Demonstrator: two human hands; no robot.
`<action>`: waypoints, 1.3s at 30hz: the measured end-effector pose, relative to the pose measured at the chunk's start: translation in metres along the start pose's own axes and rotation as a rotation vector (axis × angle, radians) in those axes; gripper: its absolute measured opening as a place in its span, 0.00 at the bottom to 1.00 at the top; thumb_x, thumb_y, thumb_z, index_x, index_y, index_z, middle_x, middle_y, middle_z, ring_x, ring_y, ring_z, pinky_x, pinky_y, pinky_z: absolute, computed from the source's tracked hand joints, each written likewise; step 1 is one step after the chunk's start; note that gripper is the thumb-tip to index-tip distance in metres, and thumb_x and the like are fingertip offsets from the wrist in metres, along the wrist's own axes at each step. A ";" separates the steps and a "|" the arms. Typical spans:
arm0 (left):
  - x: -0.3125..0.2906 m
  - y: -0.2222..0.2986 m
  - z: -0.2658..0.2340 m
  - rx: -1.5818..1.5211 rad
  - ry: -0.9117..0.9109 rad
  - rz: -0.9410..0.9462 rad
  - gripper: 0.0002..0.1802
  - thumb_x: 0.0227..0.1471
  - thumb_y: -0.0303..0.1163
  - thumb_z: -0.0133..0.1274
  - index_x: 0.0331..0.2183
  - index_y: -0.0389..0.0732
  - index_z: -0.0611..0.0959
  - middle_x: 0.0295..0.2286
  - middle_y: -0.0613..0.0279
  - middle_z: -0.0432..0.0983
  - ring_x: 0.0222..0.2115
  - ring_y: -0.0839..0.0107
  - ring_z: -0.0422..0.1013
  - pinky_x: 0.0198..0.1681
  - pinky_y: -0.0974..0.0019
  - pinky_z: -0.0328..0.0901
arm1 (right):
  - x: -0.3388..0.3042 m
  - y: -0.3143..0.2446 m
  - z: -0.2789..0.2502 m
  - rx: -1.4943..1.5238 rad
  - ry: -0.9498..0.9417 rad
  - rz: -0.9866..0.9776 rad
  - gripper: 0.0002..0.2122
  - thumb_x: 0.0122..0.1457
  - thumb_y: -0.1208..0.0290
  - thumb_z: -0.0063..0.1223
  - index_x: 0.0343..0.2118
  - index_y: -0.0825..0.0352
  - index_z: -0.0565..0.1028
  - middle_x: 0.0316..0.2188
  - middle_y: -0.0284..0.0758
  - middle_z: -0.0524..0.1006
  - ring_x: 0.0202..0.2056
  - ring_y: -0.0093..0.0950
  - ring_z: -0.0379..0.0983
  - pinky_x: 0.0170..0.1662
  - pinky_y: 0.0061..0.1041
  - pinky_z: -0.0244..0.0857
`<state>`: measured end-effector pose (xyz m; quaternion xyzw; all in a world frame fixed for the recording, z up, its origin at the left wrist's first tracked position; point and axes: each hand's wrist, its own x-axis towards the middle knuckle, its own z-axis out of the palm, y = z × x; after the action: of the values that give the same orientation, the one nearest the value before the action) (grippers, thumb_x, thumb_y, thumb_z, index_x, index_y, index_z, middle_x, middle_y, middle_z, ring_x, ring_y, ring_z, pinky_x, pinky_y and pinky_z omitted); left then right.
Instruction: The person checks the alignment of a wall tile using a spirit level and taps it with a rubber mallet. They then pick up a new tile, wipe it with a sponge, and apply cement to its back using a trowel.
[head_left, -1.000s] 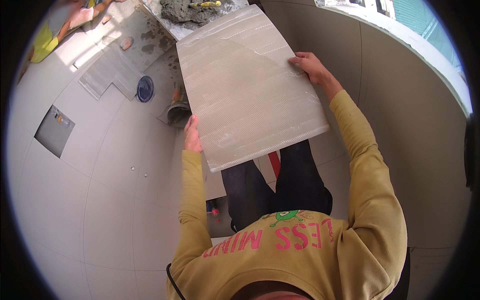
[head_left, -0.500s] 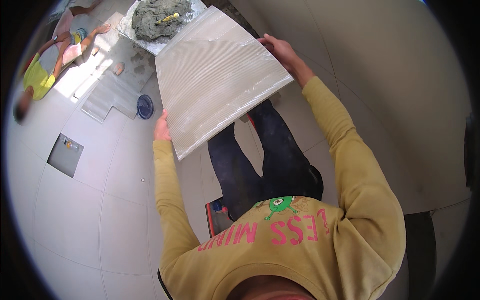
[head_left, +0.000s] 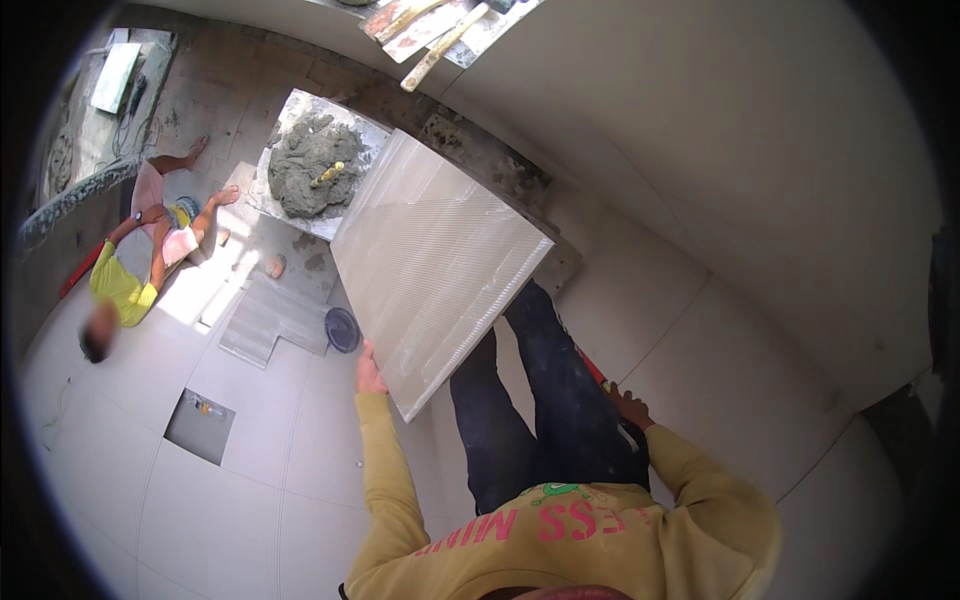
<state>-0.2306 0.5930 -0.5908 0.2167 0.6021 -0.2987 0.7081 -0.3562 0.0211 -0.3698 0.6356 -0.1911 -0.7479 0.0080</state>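
A large tile [head_left: 440, 255] with a finely ribbed, beige-grey face slants in front of my legs. My left hand [head_left: 371, 370] grips its left edge near the lower corner, the fingers partly hidden behind it. Away from the tile, my right hand [head_left: 628, 405] is low beside my right thigh, its fingers curled at the end of a red bar [head_left: 592, 368]. My leg hides part of that bar. Beyond the tile's far edge lies a whitish board [head_left: 272, 190] heaped with wet grey mortar [head_left: 305, 165]; a yellow-handled tool [head_left: 327, 174] lies in the heap.
To the left, another person [head_left: 125, 285] sits on the floor. Nearby are an L-shaped tile piece [head_left: 270, 318], a dark blue round bucket [head_left: 342, 330] and a square floor opening [head_left: 200, 428]. A hammer-like tool [head_left: 445, 47] lies on a board by the right wall.
My right hand has let go of the tile's right edge and dropped to the red bar by my thigh. My left hand keeps hold of the tile. The view has shifted, showing more of the far floor.
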 end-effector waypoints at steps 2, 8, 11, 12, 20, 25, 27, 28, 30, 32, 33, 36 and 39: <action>0.001 0.002 -0.006 0.013 -0.002 0.010 0.30 0.69 0.51 0.41 0.60 0.37 0.71 0.57 0.52 0.72 0.55 0.54 0.70 0.59 0.49 0.65 | 0.010 -0.002 0.016 -0.007 0.020 0.022 0.29 0.68 0.57 0.36 0.72 0.49 0.50 0.54 0.53 0.70 0.51 0.56 0.73 0.47 0.59 0.69; 0.026 0.002 -0.035 0.025 -0.059 0.014 0.30 0.70 0.51 0.40 0.60 0.37 0.71 0.58 0.53 0.71 0.55 0.55 0.69 0.60 0.49 0.64 | -0.030 -0.016 0.002 -0.027 0.245 -0.030 0.40 0.58 0.58 0.54 0.72 0.57 0.49 0.46 0.49 0.73 0.44 0.54 0.76 0.46 0.55 0.71; 0.014 0.002 -0.028 0.069 -0.036 0.056 0.30 0.70 0.50 0.39 0.60 0.36 0.71 0.58 0.52 0.71 0.56 0.55 0.69 0.60 0.50 0.64 | -0.059 -0.009 -0.046 0.065 0.250 0.015 0.46 0.51 0.61 0.62 0.71 0.62 0.49 0.46 0.50 0.73 0.45 0.50 0.77 0.48 0.51 0.71; 0.012 0.001 -0.022 0.091 -0.025 0.079 0.30 0.70 0.50 0.39 0.60 0.36 0.71 0.58 0.52 0.71 0.56 0.55 0.69 0.60 0.51 0.64 | -0.073 -0.012 -0.069 0.062 0.254 0.036 0.47 0.50 0.62 0.63 0.71 0.62 0.49 0.47 0.50 0.73 0.46 0.49 0.77 0.49 0.50 0.72; 0.005 -0.003 -0.013 0.087 0.011 0.081 0.29 0.70 0.48 0.40 0.59 0.35 0.71 0.57 0.51 0.72 0.54 0.55 0.71 0.59 0.52 0.66 | -0.010 -0.023 -0.204 0.231 0.389 -0.144 0.48 0.45 0.62 0.64 0.70 0.67 0.52 0.48 0.57 0.75 0.49 0.50 0.76 0.52 0.43 0.71; -0.014 -0.002 0.005 -0.023 0.030 0.092 0.28 0.70 0.47 0.41 0.59 0.35 0.71 0.55 0.50 0.74 0.53 0.56 0.72 0.57 0.52 0.68 | 0.133 -0.087 -0.295 0.409 0.403 -0.380 0.40 0.47 0.63 0.61 0.65 0.73 0.62 0.46 0.57 0.78 0.50 0.47 0.76 0.53 0.41 0.70; -0.027 0.006 0.017 -0.055 0.006 0.047 0.27 0.69 0.46 0.42 0.58 0.34 0.72 0.54 0.50 0.74 0.52 0.56 0.73 0.56 0.53 0.69 | 0.193 -0.112 -0.321 0.490 0.386 -0.429 0.34 0.49 0.66 0.57 0.60 0.75 0.67 0.38 0.53 0.79 0.37 0.41 0.78 0.40 0.38 0.71; -0.025 0.007 0.018 -0.057 0.016 0.056 0.27 0.69 0.45 0.43 0.58 0.34 0.72 0.53 0.51 0.75 0.51 0.56 0.74 0.56 0.53 0.70 | 0.231 -0.118 -0.326 0.519 0.404 -0.458 0.30 0.50 0.69 0.55 0.58 0.76 0.68 0.30 0.50 0.80 0.25 0.36 0.79 0.28 0.36 0.72; -0.025 0.009 0.008 -0.069 0.049 0.088 0.26 0.69 0.44 0.44 0.57 0.34 0.72 0.52 0.51 0.76 0.50 0.57 0.74 0.55 0.53 0.70 | 0.275 -0.149 -0.355 0.507 0.346 -0.436 0.26 0.52 0.72 0.52 0.55 0.77 0.70 0.26 0.50 0.78 0.20 0.35 0.76 0.22 0.37 0.70; -0.028 0.005 0.021 -0.056 0.082 0.133 0.25 0.69 0.43 0.44 0.57 0.34 0.73 0.52 0.51 0.76 0.50 0.58 0.74 0.55 0.54 0.70 | 0.314 -0.171 -0.381 0.491 0.297 -0.412 0.24 0.52 0.73 0.50 0.53 0.79 0.71 0.27 0.51 0.78 0.22 0.37 0.76 0.23 0.38 0.69; -0.027 0.006 0.029 -0.049 0.095 0.159 0.25 0.69 0.43 0.45 0.57 0.34 0.73 0.52 0.51 0.76 0.50 0.58 0.75 0.56 0.54 0.70 | 0.329 -0.182 -0.398 0.480 0.276 -0.394 0.24 0.52 0.73 0.49 0.52 0.80 0.71 0.29 0.52 0.78 0.25 0.40 0.77 0.26 0.39 0.70; -0.033 0.002 0.027 -0.104 0.072 0.109 0.24 0.69 0.42 0.45 0.57 0.34 0.73 0.52 0.51 0.76 0.50 0.59 0.74 0.55 0.55 0.70 | 0.321 -0.232 -0.421 0.329 0.196 -0.334 0.22 0.52 0.72 0.50 0.50 0.80 0.76 0.37 0.55 0.82 0.40 0.48 0.81 0.46 0.40 0.74; -0.036 -0.006 0.052 -0.078 0.081 0.216 0.23 0.68 0.41 0.45 0.56 0.34 0.73 0.51 0.50 0.76 0.49 0.59 0.75 0.55 0.55 0.71 | 0.352 -0.244 -0.443 -0.008 0.346 -0.438 0.19 0.52 0.74 0.51 0.46 0.77 0.78 0.36 0.53 0.82 0.38 0.46 0.82 0.44 0.41 0.74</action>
<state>-0.2005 0.5603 -0.5459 0.2645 0.6147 -0.1879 0.7190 0.0554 0.0352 -0.8288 0.7800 -0.0420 -0.6130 -0.1190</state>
